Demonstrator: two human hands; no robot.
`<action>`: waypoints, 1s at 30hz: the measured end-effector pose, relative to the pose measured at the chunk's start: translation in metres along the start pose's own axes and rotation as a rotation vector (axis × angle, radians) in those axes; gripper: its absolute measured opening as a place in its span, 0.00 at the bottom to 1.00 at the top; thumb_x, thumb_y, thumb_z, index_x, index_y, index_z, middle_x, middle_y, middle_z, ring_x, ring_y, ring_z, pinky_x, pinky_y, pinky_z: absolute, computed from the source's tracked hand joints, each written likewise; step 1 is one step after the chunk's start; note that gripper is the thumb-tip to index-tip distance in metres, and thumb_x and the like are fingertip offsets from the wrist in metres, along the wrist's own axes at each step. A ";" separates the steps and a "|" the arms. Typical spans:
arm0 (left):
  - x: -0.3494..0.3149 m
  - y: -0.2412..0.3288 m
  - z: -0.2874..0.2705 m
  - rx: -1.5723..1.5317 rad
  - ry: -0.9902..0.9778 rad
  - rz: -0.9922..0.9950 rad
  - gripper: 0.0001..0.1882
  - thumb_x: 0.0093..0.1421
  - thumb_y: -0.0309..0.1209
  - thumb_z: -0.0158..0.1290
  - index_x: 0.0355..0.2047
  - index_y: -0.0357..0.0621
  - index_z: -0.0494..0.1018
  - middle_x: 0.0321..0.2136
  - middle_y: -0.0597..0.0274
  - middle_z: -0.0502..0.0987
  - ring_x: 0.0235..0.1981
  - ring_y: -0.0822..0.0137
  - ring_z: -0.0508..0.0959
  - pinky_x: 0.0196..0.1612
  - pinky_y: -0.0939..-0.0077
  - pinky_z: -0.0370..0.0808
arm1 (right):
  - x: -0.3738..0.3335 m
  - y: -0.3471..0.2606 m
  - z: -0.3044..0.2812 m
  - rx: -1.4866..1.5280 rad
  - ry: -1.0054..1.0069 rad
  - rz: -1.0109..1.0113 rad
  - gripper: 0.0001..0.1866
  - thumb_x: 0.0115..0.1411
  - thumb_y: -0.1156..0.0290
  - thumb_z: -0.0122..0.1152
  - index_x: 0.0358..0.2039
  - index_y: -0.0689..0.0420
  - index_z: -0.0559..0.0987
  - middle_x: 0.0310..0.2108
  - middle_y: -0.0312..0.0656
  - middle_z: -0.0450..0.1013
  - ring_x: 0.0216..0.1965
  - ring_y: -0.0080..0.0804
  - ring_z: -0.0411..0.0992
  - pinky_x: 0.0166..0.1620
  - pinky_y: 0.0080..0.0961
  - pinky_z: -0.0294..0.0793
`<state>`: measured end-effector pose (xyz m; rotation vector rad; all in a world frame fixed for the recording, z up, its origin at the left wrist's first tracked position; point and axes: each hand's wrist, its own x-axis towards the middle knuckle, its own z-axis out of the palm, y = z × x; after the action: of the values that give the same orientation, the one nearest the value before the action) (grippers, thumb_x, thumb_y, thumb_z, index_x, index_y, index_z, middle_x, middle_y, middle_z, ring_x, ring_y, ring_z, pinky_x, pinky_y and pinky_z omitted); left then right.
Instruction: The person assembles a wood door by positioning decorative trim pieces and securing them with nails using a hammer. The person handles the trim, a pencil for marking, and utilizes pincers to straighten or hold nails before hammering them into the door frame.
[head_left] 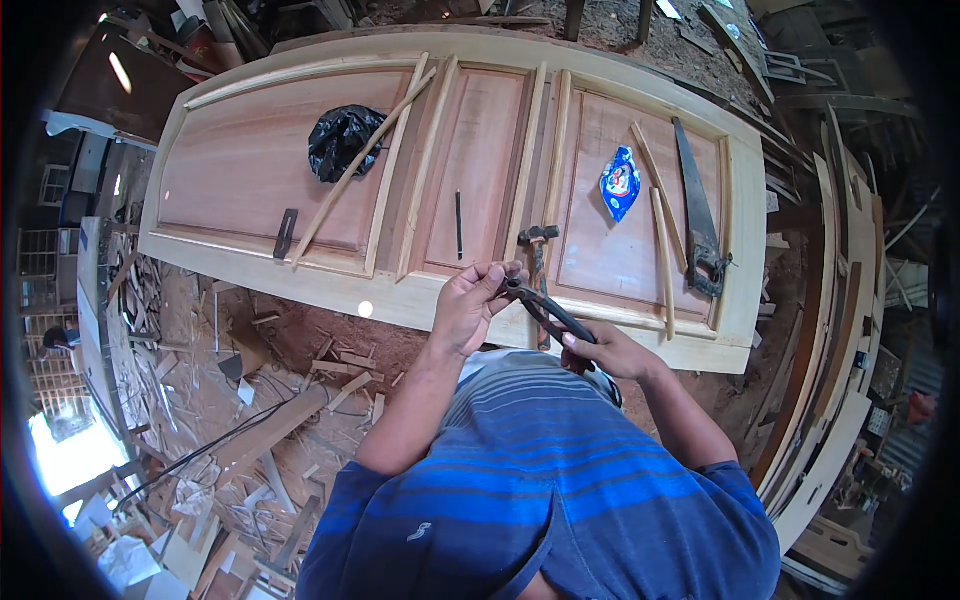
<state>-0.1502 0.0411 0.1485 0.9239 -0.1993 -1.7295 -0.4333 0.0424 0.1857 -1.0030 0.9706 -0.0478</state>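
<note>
My right hand (608,350) is wrapped around the handles of dark metal pincers (562,316). Their jaws point up and left, meeting the fingertips of my left hand (472,305). Those left fingers are pinched together at the jaws; anything between them is too small to make out. Just beyond the pincers, a hammer (538,235) lies on a panelled wooden door (400,308), its handle toward me and partly behind the pincers. A thin dark pencil-like stick (459,225) lies on the middle panel, beyond my left hand.
A crumpled black plastic bag (338,143), a loose moulding strip (365,165) and a flat dark tool (286,233) lie on the door's left part. At right are a blue packet (620,184), thin strips (663,262) and a handsaw (697,205). Wood scraps (345,365) litter the floor.
</note>
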 end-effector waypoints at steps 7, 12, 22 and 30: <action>-0.003 0.008 0.014 0.031 -0.065 0.029 0.13 0.76 0.32 0.58 0.51 0.33 0.80 0.51 0.46 0.86 0.54 0.56 0.88 0.56 0.65 0.90 | -0.006 -0.003 -0.005 -0.007 0.004 0.005 0.28 0.78 0.42 0.57 0.48 0.59 0.83 0.33 0.37 0.82 0.35 0.24 0.80 0.42 0.26 0.80; -0.002 0.009 0.019 0.047 -0.075 0.041 0.13 0.77 0.31 0.57 0.52 0.32 0.79 0.50 0.46 0.86 0.54 0.56 0.88 0.55 0.65 0.90 | -0.008 -0.005 -0.004 0.007 0.013 0.006 0.29 0.78 0.42 0.58 0.51 0.59 0.84 0.34 0.38 0.83 0.38 0.25 0.82 0.43 0.28 0.81; -0.002 0.011 0.019 0.066 -0.069 0.045 0.12 0.76 0.31 0.58 0.51 0.34 0.80 0.51 0.45 0.86 0.52 0.58 0.88 0.55 0.66 0.90 | -0.007 -0.008 -0.003 0.054 0.040 0.016 0.30 0.77 0.42 0.59 0.60 0.57 0.83 0.32 0.37 0.81 0.36 0.25 0.81 0.42 0.28 0.81; 0.000 0.003 0.015 0.045 -0.059 0.019 0.08 0.75 0.29 0.59 0.48 0.37 0.80 0.55 0.48 0.85 0.57 0.55 0.86 0.57 0.63 0.89 | 0.003 -0.004 -0.002 -0.129 0.087 0.195 0.34 0.64 0.40 0.76 0.46 0.64 0.85 0.26 0.37 0.77 0.29 0.27 0.79 0.35 0.28 0.80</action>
<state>-0.1583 0.0351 0.1604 0.9012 -0.2854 -1.7426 -0.4317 0.0373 0.1858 -1.0263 1.1587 0.1364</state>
